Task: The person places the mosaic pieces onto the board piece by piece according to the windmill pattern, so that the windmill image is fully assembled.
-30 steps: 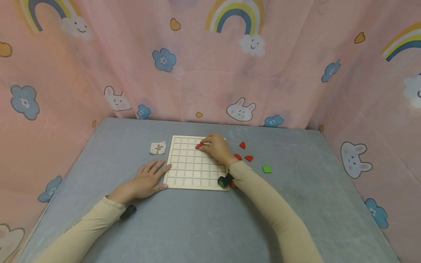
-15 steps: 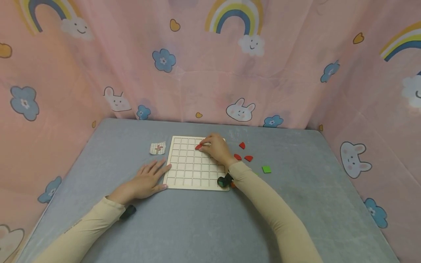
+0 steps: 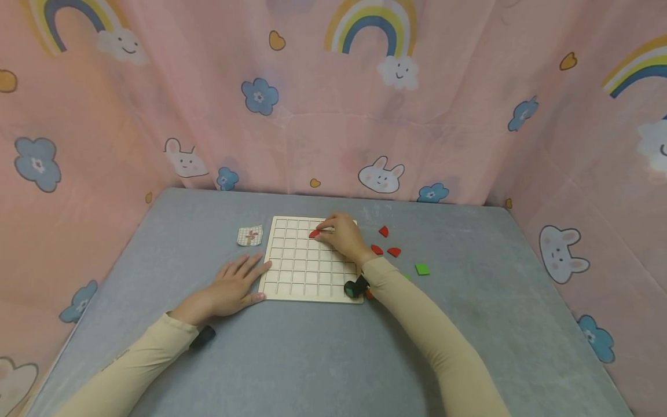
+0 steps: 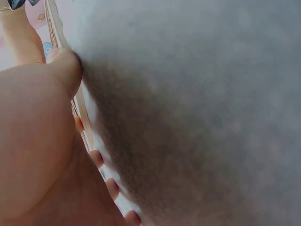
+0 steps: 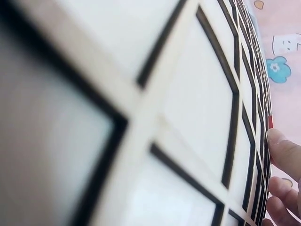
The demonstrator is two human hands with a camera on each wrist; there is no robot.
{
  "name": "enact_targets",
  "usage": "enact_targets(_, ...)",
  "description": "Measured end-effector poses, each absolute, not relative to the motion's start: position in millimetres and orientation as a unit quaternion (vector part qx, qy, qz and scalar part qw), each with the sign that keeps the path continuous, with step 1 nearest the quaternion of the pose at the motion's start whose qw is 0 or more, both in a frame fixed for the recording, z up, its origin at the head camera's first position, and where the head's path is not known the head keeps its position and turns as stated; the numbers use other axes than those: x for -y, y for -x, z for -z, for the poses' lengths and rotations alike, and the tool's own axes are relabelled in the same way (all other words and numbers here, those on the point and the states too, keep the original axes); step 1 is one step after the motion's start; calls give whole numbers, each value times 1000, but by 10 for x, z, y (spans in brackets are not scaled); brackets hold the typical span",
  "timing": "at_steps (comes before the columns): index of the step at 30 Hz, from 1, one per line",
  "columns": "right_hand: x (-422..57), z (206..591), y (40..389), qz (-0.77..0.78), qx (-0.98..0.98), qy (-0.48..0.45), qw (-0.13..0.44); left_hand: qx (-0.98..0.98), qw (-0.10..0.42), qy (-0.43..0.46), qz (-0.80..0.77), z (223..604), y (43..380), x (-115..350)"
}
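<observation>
A pale wooden board (image 3: pixel 297 272) with a grid of square recesses lies on the table. Over its far part my right hand (image 3: pixel 344 238) pinches a red fan-shaped piece (image 3: pixel 314 234) between thumb and fingers, at a grid square. The right wrist view shows only a red sliver (image 5: pixel 270 122) of that piece beside the thumb. My left hand (image 3: pixel 229 288) lies flat with fingers spread, its thumb and index finger touching the board's left edge. In the left wrist view the palm (image 4: pixel 37 141) takes up the left side.
A small paper card (image 3: pixel 250 236) with a red pattern on a grid lies left of the board. Right of it are several red pieces (image 3: pixel 394 252), a green square (image 3: pixel 422 269) and an orange piece (image 3: pixel 369 294) partly under the right wrist. A pink patterned curtain (image 3: pixel 312 139) surrounds the grey table (image 3: pixel 292 359).
</observation>
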State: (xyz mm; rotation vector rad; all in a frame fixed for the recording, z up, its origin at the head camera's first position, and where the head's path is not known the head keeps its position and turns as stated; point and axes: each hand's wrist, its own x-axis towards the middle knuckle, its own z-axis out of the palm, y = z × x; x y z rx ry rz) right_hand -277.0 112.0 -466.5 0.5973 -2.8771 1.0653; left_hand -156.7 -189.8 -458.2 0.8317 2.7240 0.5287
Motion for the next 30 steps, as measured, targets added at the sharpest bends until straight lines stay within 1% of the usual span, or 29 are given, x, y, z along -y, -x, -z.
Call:
enact_targets(10, -1124, 4661, 2769, -350, 917, -191, 7, -933, 120, -285, -187, 4710, 1601, 1936)
enact_targets(18, -1126, 4651, 2761, -347, 918, -190, 7, -934, 106, -288, -184, 4773, 1623, 1952)
enact_targets(30, -1130, 4662, 2774, -350, 916, -195, 8, -933, 106, -288, -186, 4779, 1630, 1963)
